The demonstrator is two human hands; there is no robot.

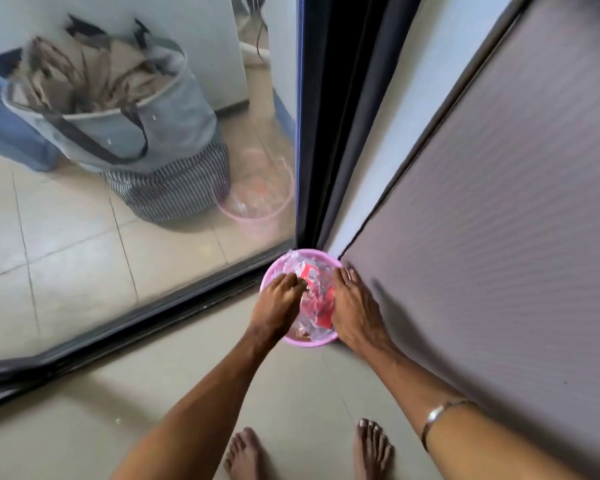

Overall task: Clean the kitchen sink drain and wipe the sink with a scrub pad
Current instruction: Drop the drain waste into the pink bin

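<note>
- Two bare feet (246,455) stood on the pale floor tiles (174,403), nearest of all, on the near side of the pink bin and well apart from it.
- A thin metal bangle (437,415) sat on the right forearm, between the feet and the bin.
- The pink bin (321,342) stood on the tiles in the corner where the dark door track (125,330) met the grey panel (499,220).
- A clear plastic liner (291,259) lay crumpled inside the bin, with red wrappers (317,296) showing through it.
- The left hand (278,303) reached down into the bin's left half, fingers curled into the crumpled plastic; I took it to be gripping the liner, though the fingertips were buried.
- The right hand (352,306) lay over the bin's right rim, fingers fairly straight and pressed against the plastic; whether it pinched anything I could not tell.
- No sink or scrub pad could be seen from here.
- Just behind the bin hung a dark curtain (340,98), rising straight up from it.
- Left of the bin and beyond the glass door (84,254), a faint reflection (257,202) of the bin showed.
- Farther out past the glass sat a striped basket (174,192) with a grey bag (118,126) on it, stuffed with brown paper (84,74).
</note>
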